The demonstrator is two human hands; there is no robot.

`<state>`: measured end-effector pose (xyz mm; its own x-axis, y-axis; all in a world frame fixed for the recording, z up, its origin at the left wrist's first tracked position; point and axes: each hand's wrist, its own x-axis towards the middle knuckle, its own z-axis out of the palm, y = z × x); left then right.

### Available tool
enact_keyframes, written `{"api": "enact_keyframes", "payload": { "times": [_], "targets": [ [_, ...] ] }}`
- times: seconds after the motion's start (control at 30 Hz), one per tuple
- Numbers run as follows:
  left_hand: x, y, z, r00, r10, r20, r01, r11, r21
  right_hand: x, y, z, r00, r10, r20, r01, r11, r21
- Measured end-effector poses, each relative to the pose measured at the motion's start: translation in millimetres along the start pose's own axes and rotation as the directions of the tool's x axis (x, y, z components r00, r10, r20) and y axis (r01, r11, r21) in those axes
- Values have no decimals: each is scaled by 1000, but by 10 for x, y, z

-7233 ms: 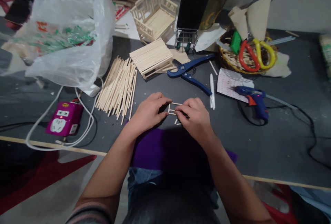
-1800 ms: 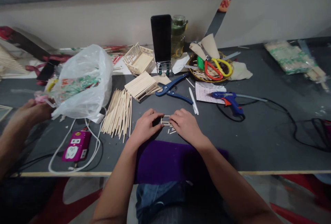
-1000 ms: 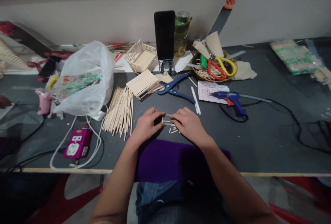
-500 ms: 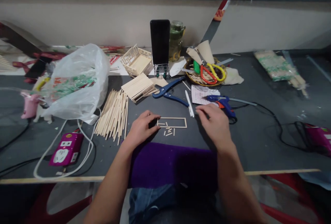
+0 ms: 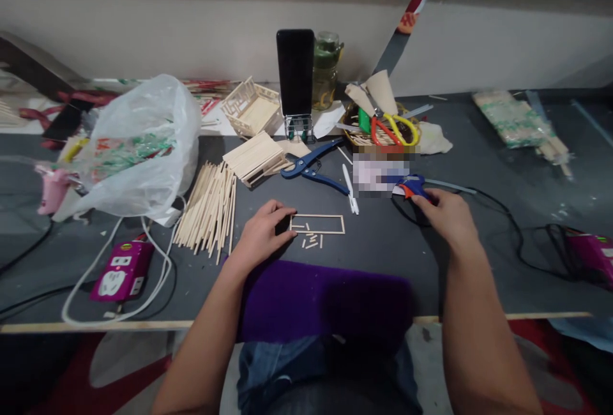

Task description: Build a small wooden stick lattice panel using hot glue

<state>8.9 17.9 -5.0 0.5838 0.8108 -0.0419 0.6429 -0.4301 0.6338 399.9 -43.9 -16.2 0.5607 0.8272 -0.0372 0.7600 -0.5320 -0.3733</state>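
With the fingers of the left hand [image 5: 265, 233], pinching the left end of the stick frame [image 5: 317, 216], centre of the picture, near loose stick pieces [image 5: 311, 247]. With those of the right hand [image 5: 450, 214], now touching the blue glue gun [image 5: 412, 182], right of centre; cannot tell whether closed. Earlier, beside the white pen [image 5: 349, 187]; since shifted rightward.

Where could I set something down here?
Between the stick frame and the right forearm. A mostly bare patch lies between the wrapped stick bundle and the purple box at the right edge. It's crowded at left with the plastic bag and stick pile, and around the blue cutter.
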Motion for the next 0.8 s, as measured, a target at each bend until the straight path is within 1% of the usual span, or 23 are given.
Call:
{"api": "enact_keyframes", "payload": {
  "times": [0.1, 0.17, 0.23, 0.3, 0.43, 0.5, 0.57, 0.67, 0.73, 0.8],
  "targets": [
    [-3, 6, 6, 1000, 14, 3, -14, 1000, 18, -1, 54, 31, 999, 11, -50, -4, 990, 139],
    [-5, 7, 9, 1000, 14, 8, -14, 1000, 28, -49, 54, 36, 993, 72, -96, -43, 960, 276],
    [-6, 7, 13, 1000, 9, 12, -10, 999, 35, -126, 1, 16, 981, 155, -118, -91, 899, 428],
    [-6, 7, 16, 1000, 9, 12, -9, 999, 42, -209, -98, -34, 971, 216, -100, -125, 821, 558],
    [-6, 15, 18, 1000, 5, 18, -6, 998, 55, -321, -309, -175, 965, 258, -52, -146, 689, 710],
    [-6, 19, 17, 1000, -2, 26, 0, 998, 59, -356, -380, -235, 966, 258, -4, -161, 613, 774],
    [-5, 22, 14, 1000, -3, 29, 1, 998, 59, -405, -441, -278, 975, 211, 70, -177, 548, 817],
    [-6, 26, 7, 999, 0, 33, -2, 998, 58, -535, -556, -304, 983, 73, 170, -184, 499, 847],
    [-7, 29, 3, 999, -1, 36, -1, 998, 58, -649, -654, -287, 978, -28, 205, -169, 464, 869],
    [-8, 31, 2, 999, -1, 38, -1, 999, 54, -764, -754, -243, 963, -114, 245, -167, 459, 873]
  ]
}}
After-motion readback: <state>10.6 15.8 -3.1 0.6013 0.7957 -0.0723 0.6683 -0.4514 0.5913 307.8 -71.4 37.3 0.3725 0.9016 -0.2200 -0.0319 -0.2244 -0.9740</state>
